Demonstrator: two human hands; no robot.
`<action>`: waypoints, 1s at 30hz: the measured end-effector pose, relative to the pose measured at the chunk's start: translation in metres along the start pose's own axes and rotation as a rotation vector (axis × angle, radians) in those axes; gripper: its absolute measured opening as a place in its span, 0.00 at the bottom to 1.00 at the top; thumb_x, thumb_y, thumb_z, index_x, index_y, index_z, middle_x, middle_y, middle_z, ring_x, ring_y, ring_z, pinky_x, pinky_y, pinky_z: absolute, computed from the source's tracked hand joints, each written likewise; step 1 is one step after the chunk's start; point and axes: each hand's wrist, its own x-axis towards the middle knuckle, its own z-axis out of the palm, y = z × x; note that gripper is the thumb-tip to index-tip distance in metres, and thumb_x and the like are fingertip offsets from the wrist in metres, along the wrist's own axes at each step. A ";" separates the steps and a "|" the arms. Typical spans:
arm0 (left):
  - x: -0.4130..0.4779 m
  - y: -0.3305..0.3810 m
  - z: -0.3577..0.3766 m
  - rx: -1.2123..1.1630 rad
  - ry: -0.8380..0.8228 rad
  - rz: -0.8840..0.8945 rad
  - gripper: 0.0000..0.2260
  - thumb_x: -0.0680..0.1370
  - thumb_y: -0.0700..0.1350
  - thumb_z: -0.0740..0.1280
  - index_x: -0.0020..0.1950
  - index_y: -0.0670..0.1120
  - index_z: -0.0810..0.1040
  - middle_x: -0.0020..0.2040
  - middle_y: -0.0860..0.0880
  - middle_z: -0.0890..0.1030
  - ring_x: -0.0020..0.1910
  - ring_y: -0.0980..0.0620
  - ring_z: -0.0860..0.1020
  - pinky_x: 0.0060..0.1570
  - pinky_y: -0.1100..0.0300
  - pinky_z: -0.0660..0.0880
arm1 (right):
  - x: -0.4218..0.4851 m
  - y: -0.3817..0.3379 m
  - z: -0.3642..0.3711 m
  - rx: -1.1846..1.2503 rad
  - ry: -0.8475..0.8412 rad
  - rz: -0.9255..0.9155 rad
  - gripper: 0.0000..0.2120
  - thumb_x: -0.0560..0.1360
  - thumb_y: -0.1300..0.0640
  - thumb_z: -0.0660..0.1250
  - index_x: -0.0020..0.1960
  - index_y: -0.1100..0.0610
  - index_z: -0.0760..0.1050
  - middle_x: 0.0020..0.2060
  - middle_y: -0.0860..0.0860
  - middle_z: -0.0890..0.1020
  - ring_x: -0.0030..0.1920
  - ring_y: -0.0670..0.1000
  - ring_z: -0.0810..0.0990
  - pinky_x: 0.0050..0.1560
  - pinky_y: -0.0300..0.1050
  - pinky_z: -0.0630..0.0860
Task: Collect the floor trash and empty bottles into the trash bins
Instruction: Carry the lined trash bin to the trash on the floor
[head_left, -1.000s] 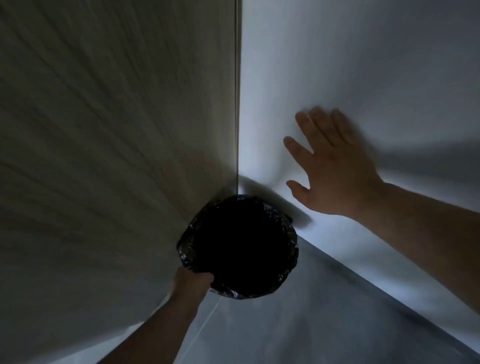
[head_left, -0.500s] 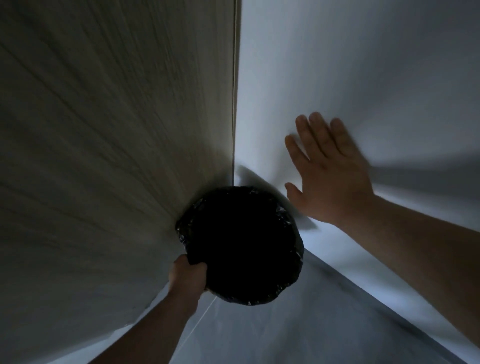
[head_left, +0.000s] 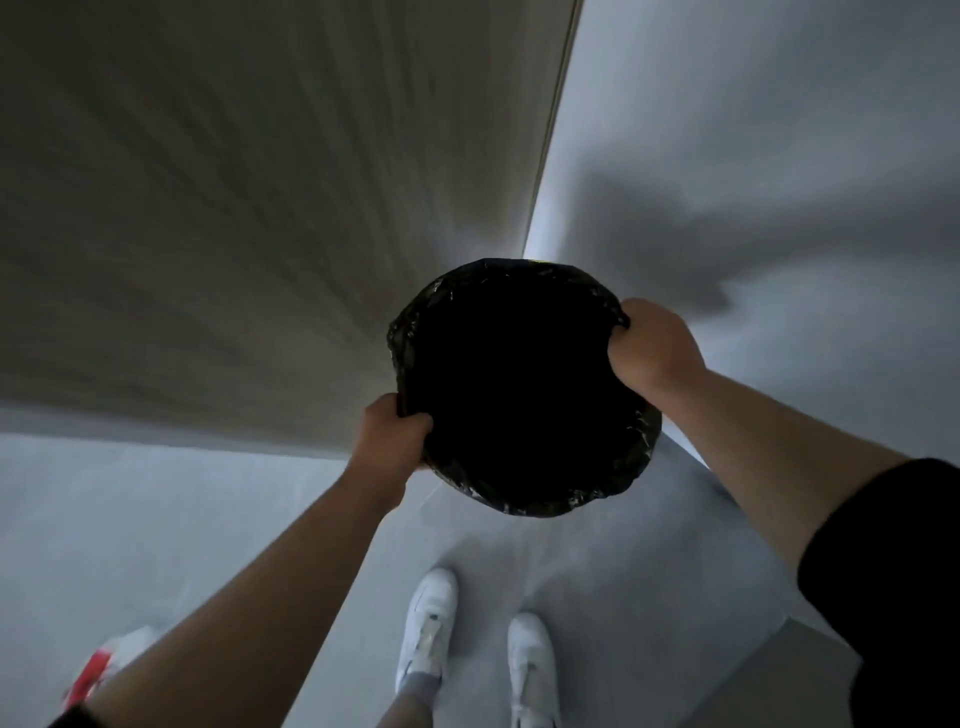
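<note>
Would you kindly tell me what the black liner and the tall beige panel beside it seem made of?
The crinkled black bin liner looks like thin glossy plastic film: its rim is wrinkled and catches small highlights. The tall beige panel seems matte wood or wood-look laminate, given its fine streaked grain; blur leaves that open.

Grey floor (head_left: 156, 519) bears white shoes (head_left: 431, 618) and a red-white object (head_left: 98, 670).

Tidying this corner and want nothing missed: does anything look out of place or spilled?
A red-and-white item lies on the floor at lower left, too blurred to identify; it may be uncollected trash. The left hand and right hand grip the rim of the black-lined bin; no spill shows.
</note>
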 end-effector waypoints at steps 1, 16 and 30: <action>-0.021 0.005 -0.010 -0.003 0.017 0.001 0.08 0.70 0.32 0.60 0.46 0.40 0.76 0.38 0.42 0.78 0.35 0.45 0.78 0.36 0.49 0.80 | -0.015 -0.010 -0.011 -0.028 0.009 -0.024 0.09 0.75 0.61 0.55 0.37 0.58 0.67 0.31 0.50 0.71 0.33 0.53 0.71 0.33 0.45 0.64; -0.335 -0.020 -0.234 -0.092 0.576 0.007 0.11 0.68 0.42 0.64 0.46 0.36 0.74 0.37 0.40 0.76 0.35 0.44 0.77 0.36 0.46 0.78 | -0.260 -0.217 -0.079 -0.014 -0.087 -0.634 0.16 0.73 0.64 0.60 0.29 0.56 0.59 0.26 0.54 0.70 0.32 0.59 0.73 0.30 0.44 0.60; -0.559 -0.159 -0.444 -0.669 1.029 0.133 0.05 0.77 0.39 0.65 0.52 0.43 0.77 0.42 0.44 0.80 0.37 0.51 0.78 0.25 0.66 0.74 | -0.496 -0.475 0.007 0.057 -0.264 -1.186 0.13 0.69 0.66 0.58 0.29 0.58 0.58 0.24 0.52 0.63 0.26 0.50 0.61 0.28 0.44 0.56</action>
